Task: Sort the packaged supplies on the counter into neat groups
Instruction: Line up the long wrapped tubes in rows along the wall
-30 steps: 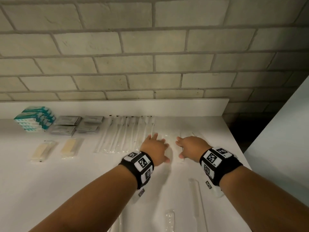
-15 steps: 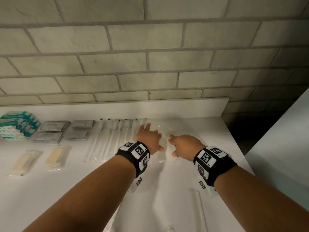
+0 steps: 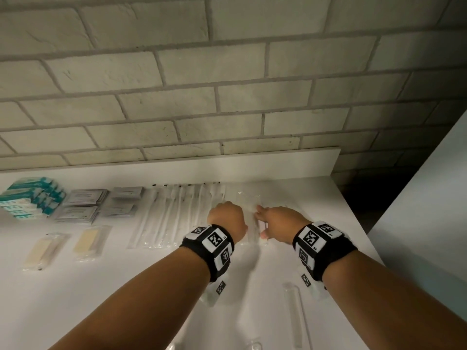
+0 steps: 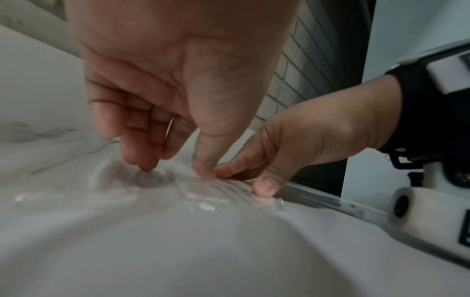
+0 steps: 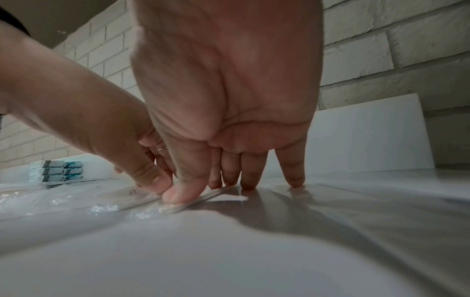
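Toward the far right of the white counter (image 3: pixel 75 299), both hands work a long clear plastic-wrapped packet (image 3: pixel 250 221) lying flat just right of the row of long clear sleeves (image 3: pixel 177 218). The left hand (image 3: pixel 226 219) has its fingers loosely curled, tips pressing the wrapper; the right hand (image 3: pixel 280 223) is spread, fingers straight, thumb pinning the packet's edge. Neither grips it, which suggests they are sliding it square against that row. Farther left sit stacked teal-and-white boxes (image 3: pixel 30 198), grey flat sachets (image 3: pixel 98 203) and two cream bars in clear wrap (image 3: pixel 68 245). Nearer, a loose clear tube packet (image 3: pixel 294 314) lies unsorted, well apart; nothing blocks the hands, though the crinkly film may snag neighbouring sleeves.
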Demonstrator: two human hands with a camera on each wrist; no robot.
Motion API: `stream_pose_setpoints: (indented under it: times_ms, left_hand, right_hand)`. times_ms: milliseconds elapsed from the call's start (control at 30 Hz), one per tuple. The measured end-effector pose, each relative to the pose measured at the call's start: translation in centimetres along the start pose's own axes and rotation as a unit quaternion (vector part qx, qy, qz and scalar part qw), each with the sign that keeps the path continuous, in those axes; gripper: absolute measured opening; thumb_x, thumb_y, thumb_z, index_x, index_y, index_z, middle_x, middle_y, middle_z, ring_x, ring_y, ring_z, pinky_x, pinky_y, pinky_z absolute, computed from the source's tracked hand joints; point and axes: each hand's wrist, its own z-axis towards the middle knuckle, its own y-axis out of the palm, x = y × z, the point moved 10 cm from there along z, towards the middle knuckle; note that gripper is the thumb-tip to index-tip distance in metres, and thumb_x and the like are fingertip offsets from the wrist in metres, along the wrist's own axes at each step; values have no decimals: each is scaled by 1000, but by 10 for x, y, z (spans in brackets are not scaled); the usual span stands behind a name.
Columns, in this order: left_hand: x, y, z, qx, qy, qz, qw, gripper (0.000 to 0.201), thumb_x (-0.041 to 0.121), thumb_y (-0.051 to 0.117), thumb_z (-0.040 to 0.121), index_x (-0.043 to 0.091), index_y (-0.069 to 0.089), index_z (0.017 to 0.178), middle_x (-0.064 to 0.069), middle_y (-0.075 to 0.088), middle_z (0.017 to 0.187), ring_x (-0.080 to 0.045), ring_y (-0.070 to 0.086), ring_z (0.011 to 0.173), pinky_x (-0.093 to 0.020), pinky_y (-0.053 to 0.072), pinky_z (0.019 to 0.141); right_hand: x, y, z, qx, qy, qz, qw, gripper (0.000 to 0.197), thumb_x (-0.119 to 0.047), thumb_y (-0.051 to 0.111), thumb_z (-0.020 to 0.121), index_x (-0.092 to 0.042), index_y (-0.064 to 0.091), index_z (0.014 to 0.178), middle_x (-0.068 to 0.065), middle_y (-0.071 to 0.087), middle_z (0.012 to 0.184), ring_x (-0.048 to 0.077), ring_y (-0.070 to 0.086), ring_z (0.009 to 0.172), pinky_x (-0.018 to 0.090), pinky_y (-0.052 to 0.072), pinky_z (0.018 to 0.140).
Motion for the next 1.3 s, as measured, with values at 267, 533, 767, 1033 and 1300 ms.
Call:
stream_pose_setpoints:
  times_ms: [267, 533, 767, 1033, 1300]
  left_hand:
    - [1, 8, -4, -52, -131, -172, 975, 48, 17, 54, 90, 2, 39, 133, -14, 55, 129, -28, 57, 115, -33, 48, 92]
    - [-1, 5, 3, -52, -161, -213, 962, 45, 13, 49, 94, 1, 34, 135, -15, 44, 138, -26, 49, 125, -28, 42, 99]
    - [20, 0, -11, 12, 52, -23, 998, 41, 34, 49, 94, 21, 53, 133, -2, 54, 132, -26, 46, 122, -36, 38, 100]
    - [0, 24, -12, -19, 101, 24, 994, 51, 22, 49, 94, 22, 39, 145, -1, 48, 144, -22, 26, 144, -38, 16, 117]
    - [0, 10, -13, 10, 104, -110, 988, 47, 40, 61, 87, 17, 58, 129, 0, 54, 132, -22, 54, 116, -34, 43, 100]
  right_hand:
    - [3, -1, -6, 2, 11, -5, 1000, 69, -29, 57, 92, -18, 25, 151, 8, 46, 145, 29, 44, 130, 40, 30, 111]
    - [8, 1, -16, -30, 13, -5, 999, 70, -29, 57, 94, -18, 20, 153, 6, 24, 158, 30, 33, 140, 40, 29, 114]
    - [7, 1, -14, -8, 17, -53, 998, 57, -27, 59, 89, -18, 39, 142, 3, 51, 139, 27, 50, 124, 49, 21, 113]
    - [-11, -8, -8, 12, -10, -71, 997, 48, -27, 59, 90, -12, 44, 134, 7, 55, 130, 30, 54, 115, 36, 39, 90]
    - [-23, -6, 1, 29, -11, -27, 999, 53, -17, 53, 93, -11, 35, 142, 8, 50, 138, 28, 52, 121, 40, 32, 108]
